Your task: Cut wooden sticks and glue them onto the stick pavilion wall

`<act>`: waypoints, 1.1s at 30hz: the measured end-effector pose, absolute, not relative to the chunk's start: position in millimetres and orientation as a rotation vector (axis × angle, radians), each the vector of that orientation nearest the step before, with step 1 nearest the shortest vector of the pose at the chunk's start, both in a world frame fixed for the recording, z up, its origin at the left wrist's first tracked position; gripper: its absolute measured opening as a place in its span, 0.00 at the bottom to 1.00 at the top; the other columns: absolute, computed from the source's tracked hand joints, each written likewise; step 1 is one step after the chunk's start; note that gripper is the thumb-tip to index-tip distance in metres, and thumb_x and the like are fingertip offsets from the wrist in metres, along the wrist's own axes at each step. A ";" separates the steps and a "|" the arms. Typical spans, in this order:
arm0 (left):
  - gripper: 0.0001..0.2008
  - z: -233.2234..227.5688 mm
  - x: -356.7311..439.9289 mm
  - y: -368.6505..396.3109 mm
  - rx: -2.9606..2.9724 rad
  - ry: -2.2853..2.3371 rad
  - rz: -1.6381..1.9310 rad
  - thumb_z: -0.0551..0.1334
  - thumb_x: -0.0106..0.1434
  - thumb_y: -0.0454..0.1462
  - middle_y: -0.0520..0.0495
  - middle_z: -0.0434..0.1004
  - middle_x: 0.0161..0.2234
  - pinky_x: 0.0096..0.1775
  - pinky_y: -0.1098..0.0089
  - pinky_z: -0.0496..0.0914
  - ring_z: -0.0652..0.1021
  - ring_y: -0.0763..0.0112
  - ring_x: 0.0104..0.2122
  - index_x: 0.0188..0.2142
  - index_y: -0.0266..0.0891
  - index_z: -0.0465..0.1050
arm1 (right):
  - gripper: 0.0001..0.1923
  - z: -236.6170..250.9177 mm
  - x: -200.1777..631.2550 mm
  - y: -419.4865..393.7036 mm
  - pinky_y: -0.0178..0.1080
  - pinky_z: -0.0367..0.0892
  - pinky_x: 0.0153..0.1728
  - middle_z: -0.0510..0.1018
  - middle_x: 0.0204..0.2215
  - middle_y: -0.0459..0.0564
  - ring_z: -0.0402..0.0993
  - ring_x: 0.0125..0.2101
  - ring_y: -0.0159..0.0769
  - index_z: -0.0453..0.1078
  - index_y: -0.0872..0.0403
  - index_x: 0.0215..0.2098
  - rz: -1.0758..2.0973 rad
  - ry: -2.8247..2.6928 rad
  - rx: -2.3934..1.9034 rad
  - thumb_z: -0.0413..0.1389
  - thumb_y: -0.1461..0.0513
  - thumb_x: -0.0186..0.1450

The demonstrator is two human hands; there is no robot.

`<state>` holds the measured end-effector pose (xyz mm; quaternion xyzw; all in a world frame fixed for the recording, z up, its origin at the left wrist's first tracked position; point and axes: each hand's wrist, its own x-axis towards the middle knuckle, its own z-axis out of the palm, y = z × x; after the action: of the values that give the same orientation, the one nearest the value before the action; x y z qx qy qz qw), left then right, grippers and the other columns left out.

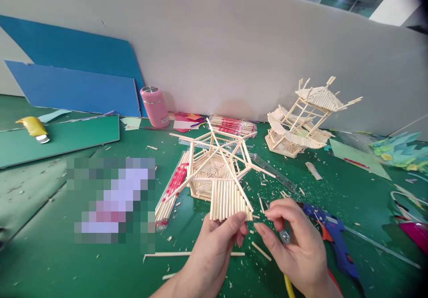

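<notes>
Left hand (214,249) pinching the near edge of the stick roof frame (219,173) on the green worktop (100,262), likely steadying it, right hand (294,240) closed around a small metal tool (284,235) alongside.

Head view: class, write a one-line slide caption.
Left hand pinches the stick roof; right hand holds a small tool beside a blue glue gun.

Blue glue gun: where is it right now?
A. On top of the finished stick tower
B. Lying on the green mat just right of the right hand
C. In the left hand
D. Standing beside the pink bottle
B: the blue glue gun lies flat on the green mat, just right of the right hand, which does not grip it.
</notes>
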<state>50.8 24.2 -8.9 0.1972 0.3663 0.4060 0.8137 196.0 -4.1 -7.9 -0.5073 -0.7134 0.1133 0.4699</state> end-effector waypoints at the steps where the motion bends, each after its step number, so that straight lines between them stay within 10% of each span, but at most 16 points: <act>1: 0.09 -9.1 50.5 24.1 0.424 0.786 0.865 0.66 0.52 0.37 0.51 0.68 0.19 0.27 0.74 0.61 0.65 0.77 0.21 0.20 0.34 0.72 | 0.07 -9.1 193.3 -5.8 0.32 0.63 0.22 0.65 0.28 0.45 0.59 0.22 0.27 0.63 0.52 0.34 0.335 -1.689 -1.266 0.55 0.68 0.60; 33: 0.11 -5.0 53.0 25.1 0.483 0.840 0.859 0.66 0.50 0.38 0.50 0.66 0.19 0.29 0.71 0.62 0.65 0.73 0.22 0.17 0.34 0.72 | 0.06 -8.3 174.6 -7.2 0.30 0.62 0.19 0.68 0.22 0.43 0.65 0.21 0.28 0.66 0.53 0.28 0.434 -1.564 -1.315 0.53 0.69 0.60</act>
<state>53.0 25.1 -5.0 0.2248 0.3913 0.4003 0.7975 174.6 -7.2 -8.3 -0.5443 -0.6472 0.1798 0.5024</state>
